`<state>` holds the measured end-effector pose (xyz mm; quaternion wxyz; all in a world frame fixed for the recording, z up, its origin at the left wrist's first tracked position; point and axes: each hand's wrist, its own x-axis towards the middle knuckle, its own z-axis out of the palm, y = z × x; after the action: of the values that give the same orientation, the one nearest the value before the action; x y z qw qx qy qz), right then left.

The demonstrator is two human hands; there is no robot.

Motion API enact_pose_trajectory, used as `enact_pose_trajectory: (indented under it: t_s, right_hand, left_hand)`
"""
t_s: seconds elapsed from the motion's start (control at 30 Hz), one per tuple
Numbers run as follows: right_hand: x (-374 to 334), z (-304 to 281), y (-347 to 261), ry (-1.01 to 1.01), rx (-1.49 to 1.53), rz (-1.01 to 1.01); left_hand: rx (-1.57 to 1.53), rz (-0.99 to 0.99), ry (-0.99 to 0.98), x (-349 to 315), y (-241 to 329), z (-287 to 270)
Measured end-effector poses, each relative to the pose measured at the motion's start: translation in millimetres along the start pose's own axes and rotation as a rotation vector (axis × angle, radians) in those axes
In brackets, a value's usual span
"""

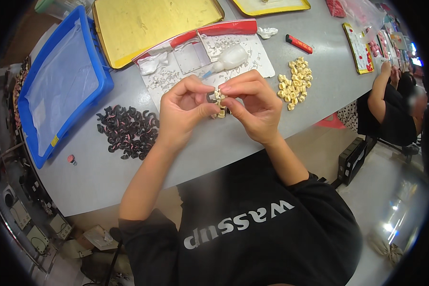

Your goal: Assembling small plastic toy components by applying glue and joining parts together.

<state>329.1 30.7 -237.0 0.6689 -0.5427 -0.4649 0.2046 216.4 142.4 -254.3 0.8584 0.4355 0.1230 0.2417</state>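
Observation:
Both hands meet over the near part of the grey table, fingertips almost touching. My left hand (182,106) pinches a small dark piece (211,97) between thumb and index finger, mostly hidden by the fingers. Against it, a small cream piece (219,94) is gripped by the thumb and index finger of my right hand (255,106). A few more cream pieces (221,114) lie below the fingertips. Left of my left hand is a heap of black curved pieces (127,132), some with pink edges. A pile of cream square pieces (294,82) lies to the right.
Beyond my hands, a clear squeeze bottle (233,57) with a blue tip lies on a marked white sheet (260,59). A blue tray (97,66), a yellow tray (152,24) and a red-and-black tool (299,44) surround it. Another person (388,105) sits at right.

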Motion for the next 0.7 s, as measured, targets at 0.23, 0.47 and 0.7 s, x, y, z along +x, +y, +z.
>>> enact_pose_trajectory:
  t_s: [0.23, 0.47, 0.7]
  right_hand:
    - [-2, 2, 5, 0.002, 0.082, 0.026]
    - [-3, 7, 2, 0.108, 0.155, 0.081]
    - [-4, 2, 10, 0.002, 0.011, 0.030]
  left_hand:
    - [-0.010, -0.002, 0.013, 0, 2, 2]
    - [-0.013, 0.006, 0.021, 0, -2, 1]
    - [-0.021, 0.022, 0.046, -1, -2, 1]
